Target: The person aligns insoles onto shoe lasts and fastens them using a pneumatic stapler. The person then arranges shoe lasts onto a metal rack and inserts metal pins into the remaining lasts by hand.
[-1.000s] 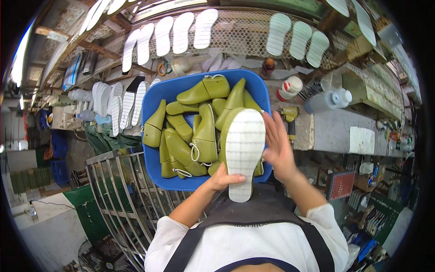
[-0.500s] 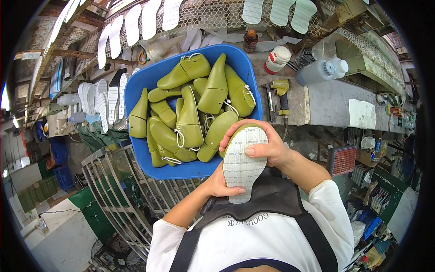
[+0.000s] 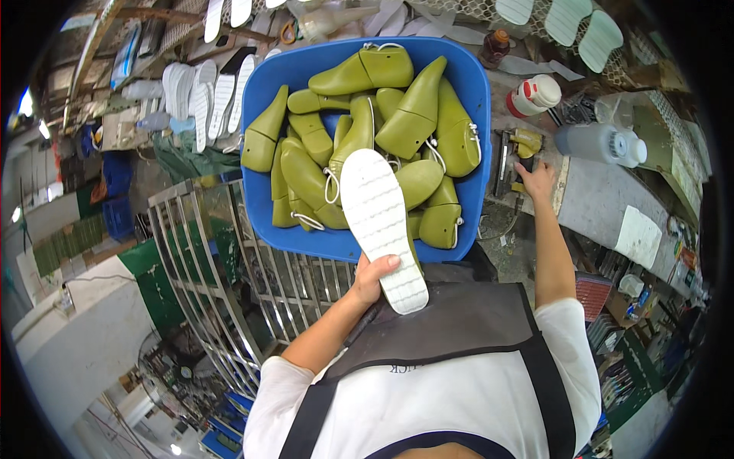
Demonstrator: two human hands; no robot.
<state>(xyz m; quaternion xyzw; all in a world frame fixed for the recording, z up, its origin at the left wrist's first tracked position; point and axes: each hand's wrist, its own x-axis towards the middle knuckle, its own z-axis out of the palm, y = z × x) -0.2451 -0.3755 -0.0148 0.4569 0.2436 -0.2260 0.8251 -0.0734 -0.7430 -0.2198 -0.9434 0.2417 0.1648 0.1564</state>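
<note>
My left hand (image 3: 371, 277) grips a green shoe last by its heel end, thumb on top. A white insole (image 3: 376, 206) with wavy lines lies along the last's bottom, which faces up, and hides most of it. At the bench on the right, my right hand (image 3: 538, 182) is around the dark handle of a yellow and black staple gun (image 3: 526, 141), thumb on one side and fingers on the other. The gun lies on the bench with a hose at its handle. A blue tub (image 3: 365, 249) full of green shoe lasts (image 3: 413, 115) stands before me.
Right of the tub are a white and red container (image 3: 534, 96), a brown bottle (image 3: 496, 47) and translucent plastic bottles (image 3: 600, 144). White insoles (image 3: 222, 103) lean at the left, more on the mesh rack (image 3: 566, 21) behind. A metal rack (image 3: 222, 237) stands below the tub.
My right hand has left the insole and last and reached right to the staple gun. My left hand keeps the last, now tilted with its toe over the tub. The view has shifted.
</note>
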